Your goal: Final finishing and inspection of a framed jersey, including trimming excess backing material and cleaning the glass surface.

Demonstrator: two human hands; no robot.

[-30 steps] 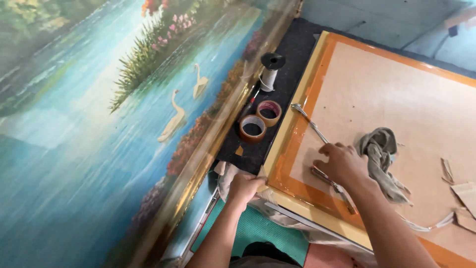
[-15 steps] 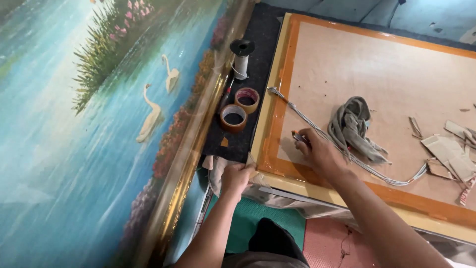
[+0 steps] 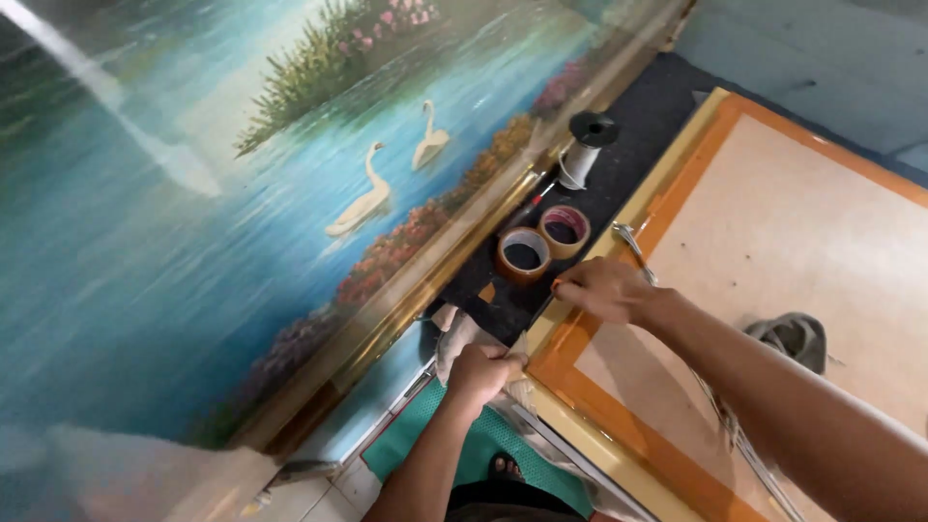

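**Both hands at the near corner of an orange-bordered board**

The left hand (image 3: pixel 480 370) is closed in a fist around a pale cloth (image 3: pixel 450 333) at the near corner of the framed board (image 3: pixel 773 222). The right hand (image 3: pixel 604 288) rests on the board's yellow edge with fingers curled; whether they pinch anything cannot be made out.

Surroundings: two rolls of brown tape (image 3: pixel 523 253) (image 3: pixel 565 230) lie side by side on a black strip (image 3: pixel 657 106), just beside the right hand. A spool of pale thread (image 3: pixel 583 153) stands upright further along the strip. A large painting of two swans on a lake (image 3: pixel 290 193), in a gilt frame, lies to the left. A thin metal tool (image 3: pixel 630 246) lies on the board's orange border, passing behind the right hand. A grey rag (image 3: pixel 795 335) lies on the board beyond the right forearm.

Obscured: the forearm covers part of the rag and board. The board's far and right edges are cut off. A green mat (image 3: pixel 474 454) shows below, partly hidden by the left arm.
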